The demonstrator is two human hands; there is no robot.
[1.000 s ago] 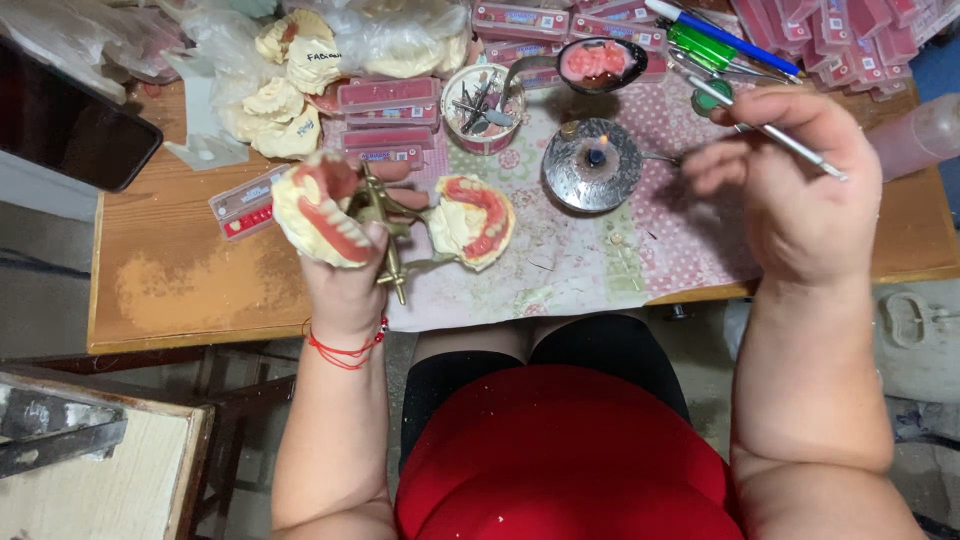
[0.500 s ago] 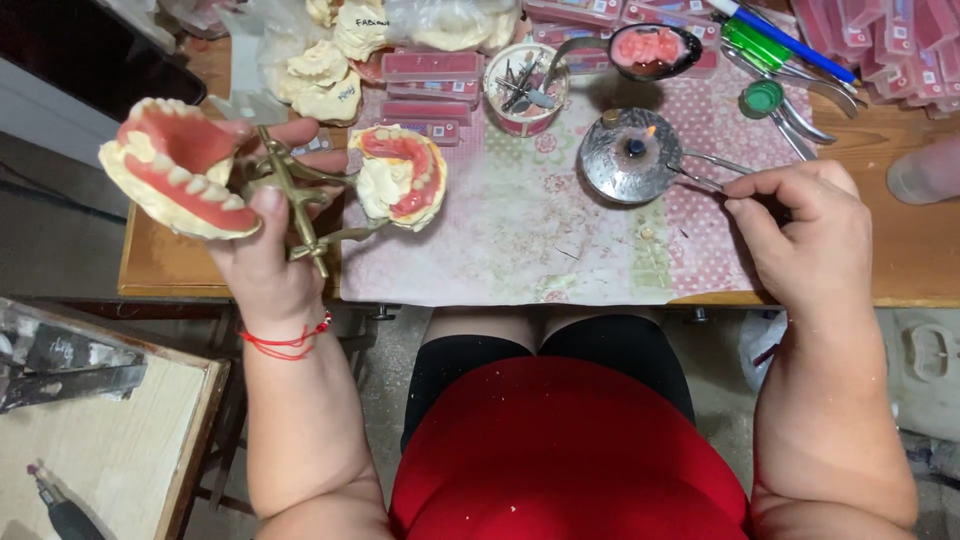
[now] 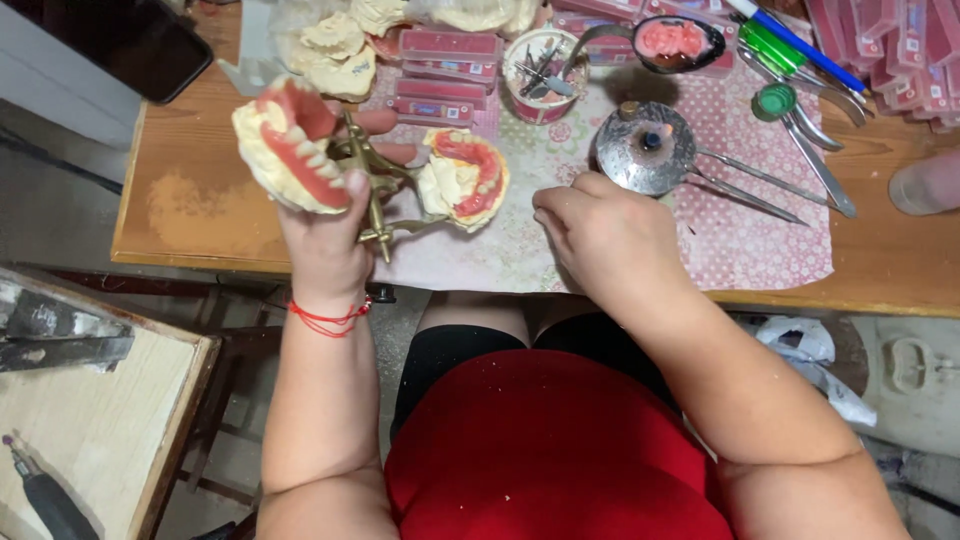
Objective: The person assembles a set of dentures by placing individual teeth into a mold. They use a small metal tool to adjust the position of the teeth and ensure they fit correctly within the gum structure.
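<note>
Articulator, brass, hinged open with both denture casts, sits clamped in my left hand above the table's near edge, lower than half a second ago. My right hand has left the burner dish and rests loosely curled on the patterned cloth; whether it holds a tool, I cannot tell.

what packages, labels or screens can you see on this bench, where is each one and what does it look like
Phone: far left corner of the table, dark blank screen.
Flat pink boxes: stacked at the middle back, rectangular, pale labels.
More pink boxes: far right back, overlapping, small white labels.
</note>
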